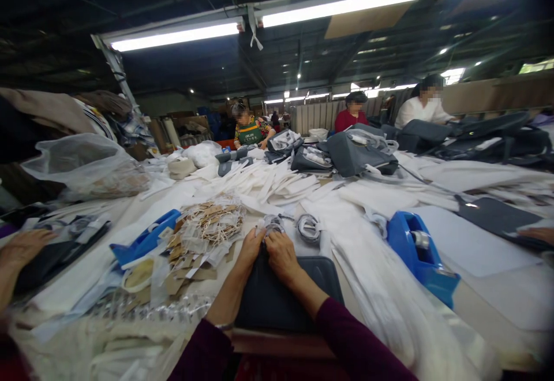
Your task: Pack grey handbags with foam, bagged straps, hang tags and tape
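A dark navy bag [318,277] lies flat at the table's front edge, beneath my forearms. At its far end my left hand [250,249] is closed, fingertips pinching at a grey coiled strap [273,222]. Right beside it, my right hand [280,254] has its fingers curled on the same strap; what exactly lies under the fingertips is partly hidden. A second grey coil [308,228], which looks wrapped in clear film, rests just beyond the bag to the right.
Brown tags with strings [208,225] are heaped left of my hands. Blue tape dispensers stand at left [147,236] and right [418,254]. White foam strips [281,182] and dark bags [359,150] lie farther back. Co-workers' hands show at left [26,248] and right [536,234].
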Motion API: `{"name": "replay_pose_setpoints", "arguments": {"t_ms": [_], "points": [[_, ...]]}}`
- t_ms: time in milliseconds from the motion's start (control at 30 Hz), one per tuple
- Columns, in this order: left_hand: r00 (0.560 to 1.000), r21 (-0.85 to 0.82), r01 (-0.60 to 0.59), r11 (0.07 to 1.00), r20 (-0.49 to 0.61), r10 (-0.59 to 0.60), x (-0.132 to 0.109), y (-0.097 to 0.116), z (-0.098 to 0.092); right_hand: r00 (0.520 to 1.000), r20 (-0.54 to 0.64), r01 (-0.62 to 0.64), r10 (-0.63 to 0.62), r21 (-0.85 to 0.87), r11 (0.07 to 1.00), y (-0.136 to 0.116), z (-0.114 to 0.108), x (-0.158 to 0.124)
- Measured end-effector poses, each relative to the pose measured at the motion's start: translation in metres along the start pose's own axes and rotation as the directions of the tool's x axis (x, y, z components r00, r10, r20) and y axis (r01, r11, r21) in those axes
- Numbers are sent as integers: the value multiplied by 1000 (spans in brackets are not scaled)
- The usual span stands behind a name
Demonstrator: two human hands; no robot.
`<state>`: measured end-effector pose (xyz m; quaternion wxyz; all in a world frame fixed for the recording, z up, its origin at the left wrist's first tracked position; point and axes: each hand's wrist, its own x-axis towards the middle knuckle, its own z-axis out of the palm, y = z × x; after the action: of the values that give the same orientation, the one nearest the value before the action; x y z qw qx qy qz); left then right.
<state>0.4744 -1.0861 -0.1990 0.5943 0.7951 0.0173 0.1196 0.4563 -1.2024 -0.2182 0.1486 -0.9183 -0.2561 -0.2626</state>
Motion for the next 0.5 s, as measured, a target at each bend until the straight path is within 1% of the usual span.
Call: {"name": "replay_pose_setpoints", "arguments": {"t_ms": [167, 300, 500], "points": [[999, -10, 25, 1000, 21, -25, 3, -12, 0, 993, 55, 101, -105, 74, 992, 5, 0, -1], [999, -17, 33, 999, 32, -32, 4, -19, 0, 977, 84, 184, -198, 145, 972, 10, 0, -1], [999, -14, 47, 999, 6, -47, 7, -29, 3, 944, 110, 278, -312, 248, 928, 22, 2, 2]]}}
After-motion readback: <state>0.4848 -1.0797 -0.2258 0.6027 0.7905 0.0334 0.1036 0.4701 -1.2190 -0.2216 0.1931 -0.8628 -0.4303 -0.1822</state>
